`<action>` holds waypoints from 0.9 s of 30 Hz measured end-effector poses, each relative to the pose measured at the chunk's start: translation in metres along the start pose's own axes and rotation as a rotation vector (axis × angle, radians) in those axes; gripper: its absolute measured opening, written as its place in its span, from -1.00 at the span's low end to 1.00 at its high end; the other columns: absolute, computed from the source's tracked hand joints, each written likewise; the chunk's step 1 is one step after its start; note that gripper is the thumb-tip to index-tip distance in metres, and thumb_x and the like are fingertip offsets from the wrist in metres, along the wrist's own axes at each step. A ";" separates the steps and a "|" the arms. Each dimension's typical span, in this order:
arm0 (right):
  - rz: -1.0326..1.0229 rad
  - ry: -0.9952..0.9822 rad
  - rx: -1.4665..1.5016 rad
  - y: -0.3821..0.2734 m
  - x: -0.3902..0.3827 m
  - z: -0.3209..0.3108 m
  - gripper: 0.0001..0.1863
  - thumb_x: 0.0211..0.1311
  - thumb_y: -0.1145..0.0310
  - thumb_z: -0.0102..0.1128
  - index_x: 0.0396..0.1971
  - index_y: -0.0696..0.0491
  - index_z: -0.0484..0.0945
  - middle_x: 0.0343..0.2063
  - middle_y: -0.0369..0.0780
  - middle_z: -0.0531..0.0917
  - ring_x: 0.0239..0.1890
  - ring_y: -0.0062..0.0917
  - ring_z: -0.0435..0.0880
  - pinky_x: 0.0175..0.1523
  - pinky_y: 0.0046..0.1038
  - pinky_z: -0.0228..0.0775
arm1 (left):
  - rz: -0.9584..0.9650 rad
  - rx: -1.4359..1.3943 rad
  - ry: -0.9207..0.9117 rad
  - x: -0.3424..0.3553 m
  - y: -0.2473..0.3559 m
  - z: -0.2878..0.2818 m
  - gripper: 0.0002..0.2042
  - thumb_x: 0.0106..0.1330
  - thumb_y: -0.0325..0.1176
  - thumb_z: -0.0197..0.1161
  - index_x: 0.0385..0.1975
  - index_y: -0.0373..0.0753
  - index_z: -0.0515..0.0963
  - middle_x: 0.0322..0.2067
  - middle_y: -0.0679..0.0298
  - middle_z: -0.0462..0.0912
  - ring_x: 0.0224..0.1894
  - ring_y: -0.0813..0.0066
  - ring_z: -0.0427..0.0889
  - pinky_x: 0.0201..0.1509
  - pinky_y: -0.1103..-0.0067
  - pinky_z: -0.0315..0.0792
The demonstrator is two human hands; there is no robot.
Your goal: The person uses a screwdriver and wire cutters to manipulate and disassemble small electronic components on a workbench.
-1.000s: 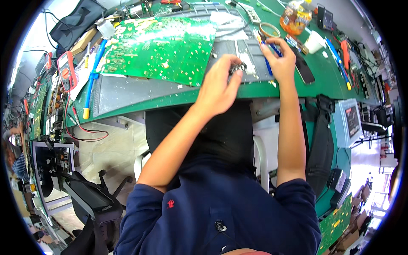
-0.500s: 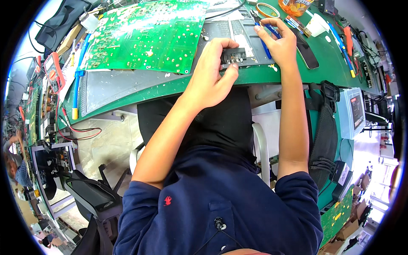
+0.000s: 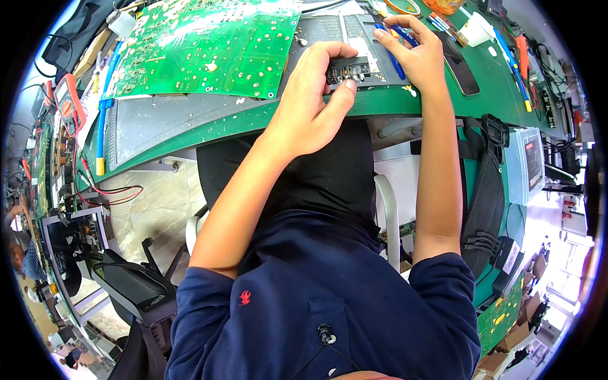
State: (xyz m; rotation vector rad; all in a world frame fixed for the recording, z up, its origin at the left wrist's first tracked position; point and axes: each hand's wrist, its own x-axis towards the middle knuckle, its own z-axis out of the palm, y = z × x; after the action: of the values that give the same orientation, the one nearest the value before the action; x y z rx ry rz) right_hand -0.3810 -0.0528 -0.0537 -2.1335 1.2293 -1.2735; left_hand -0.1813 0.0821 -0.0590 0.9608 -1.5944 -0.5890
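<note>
My left hand (image 3: 309, 106) grips a small black rectangular electronic part (image 3: 347, 71) between thumb and fingers. A row of metal contacts shows along its face; its exact kind I cannot make out. My right hand (image 3: 423, 62) is closed round blue-handled pliers (image 3: 396, 66), whose jaws point away from me beyond the fingers. The part and the pliers are apart. Both hands are above the near edge of a grey work mat (image 3: 164, 130). To the left of my left hand lies a large green circuit board (image 3: 202, 54).
A black phone (image 3: 461, 68) lies right of my right hand, with a white cup (image 3: 476, 30) beyond it. At the left are a blue brush-like tool (image 3: 106, 120) and a red multimeter (image 3: 68, 104) with leads. An orange tape roll (image 3: 403, 6) sits at the back.
The view has shifted slightly, so the bench appears higher. The black part is tilted a little differently in my left hand. My right hand keeps its grip on the pliers.
</note>
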 end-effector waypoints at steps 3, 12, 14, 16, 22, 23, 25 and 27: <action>-0.015 -0.013 -0.005 -0.002 -0.001 -0.001 -0.58 0.00 0.17 0.55 -0.16 0.06 0.68 -0.27 -0.31 0.72 -0.25 -0.64 0.64 -0.12 -0.56 0.48 | -0.049 0.002 -0.002 0.000 0.000 0.002 -0.67 0.34 -0.50 0.14 0.10 -0.36 0.43 -0.11 0.23 0.54 -0.10 0.54 0.49 0.02 0.61 0.39; -0.086 0.096 0.093 0.014 0.001 0.000 -0.49 0.07 0.26 0.51 0.01 0.09 0.54 -0.10 -0.25 0.65 -0.06 -0.61 0.61 0.04 -0.53 0.44 | -0.111 0.120 0.018 0.004 -0.004 0.005 -0.76 0.38 -0.42 0.21 -0.01 -0.32 0.52 -0.23 0.23 0.60 -0.18 0.45 0.53 -0.05 0.53 0.42; -0.103 0.160 0.213 0.016 0.006 0.001 -0.49 0.12 0.28 0.48 0.03 0.15 0.52 -0.07 -0.21 0.64 -0.02 -0.59 0.60 0.09 -0.52 0.43 | 0.089 0.331 0.073 0.005 -0.011 0.011 -0.80 0.32 -0.40 0.26 -0.11 -0.31 0.56 -0.26 0.17 0.56 -0.22 0.26 0.50 -0.11 0.44 0.40; -0.148 0.181 0.236 0.021 0.011 -0.003 -0.52 0.21 0.35 0.40 0.07 0.22 0.51 -0.02 -0.14 0.64 0.01 -0.56 0.61 0.16 -0.50 0.40 | 0.168 0.490 0.086 0.006 -0.012 0.016 -0.81 0.28 -0.39 0.31 -0.17 -0.31 0.59 -0.27 0.13 0.57 -0.23 0.14 0.49 -0.12 0.37 0.40; -0.090 0.042 0.159 -0.009 0.004 -0.030 -0.57 0.33 0.34 0.26 0.17 0.10 0.56 0.01 -0.23 0.63 0.01 -0.56 0.60 0.16 -0.51 0.39 | 0.096 0.661 0.174 0.003 -0.007 0.020 -0.79 0.19 -0.38 0.39 -0.22 -0.31 0.62 -0.32 0.12 0.57 -0.22 0.13 0.51 -0.11 0.37 0.42; -0.114 0.015 0.100 -0.023 -0.002 -0.033 -0.59 0.37 0.31 0.20 0.19 -0.02 0.57 -0.03 -0.29 0.64 -0.06 -0.61 0.58 0.10 -0.53 0.40 | 0.101 0.694 0.181 0.002 -0.007 0.020 -0.77 0.17 -0.38 0.41 -0.22 -0.32 0.62 -0.33 0.13 0.57 -0.24 0.13 0.51 -0.13 0.37 0.42; -0.036 -0.054 0.046 -0.060 -0.017 -0.036 -0.60 0.37 0.31 0.18 0.20 -0.03 0.57 -0.07 -0.30 0.66 -0.11 -0.62 0.56 0.07 -0.54 0.39 | 0.115 0.751 0.194 0.000 -0.003 0.021 -0.75 0.14 -0.38 0.43 -0.22 -0.33 0.60 -0.36 0.13 0.57 -0.27 0.14 0.52 -0.15 0.38 0.43; -0.115 -0.067 -0.042 -0.081 -0.029 -0.032 -0.60 0.36 0.32 0.20 0.18 -0.06 0.58 -0.12 -0.28 0.69 -0.20 -0.61 0.55 0.04 -0.55 0.38 | 0.099 0.700 0.205 -0.001 -0.005 0.021 -0.73 0.12 -0.38 0.45 -0.24 -0.33 0.58 -0.39 0.15 0.57 -0.30 0.14 0.52 -0.17 0.38 0.44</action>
State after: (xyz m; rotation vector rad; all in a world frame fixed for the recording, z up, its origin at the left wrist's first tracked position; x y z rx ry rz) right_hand -0.3743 0.0196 0.0028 -2.2870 1.1296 -1.2210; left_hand -0.2000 0.0778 -0.0693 1.3873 -1.6724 0.1621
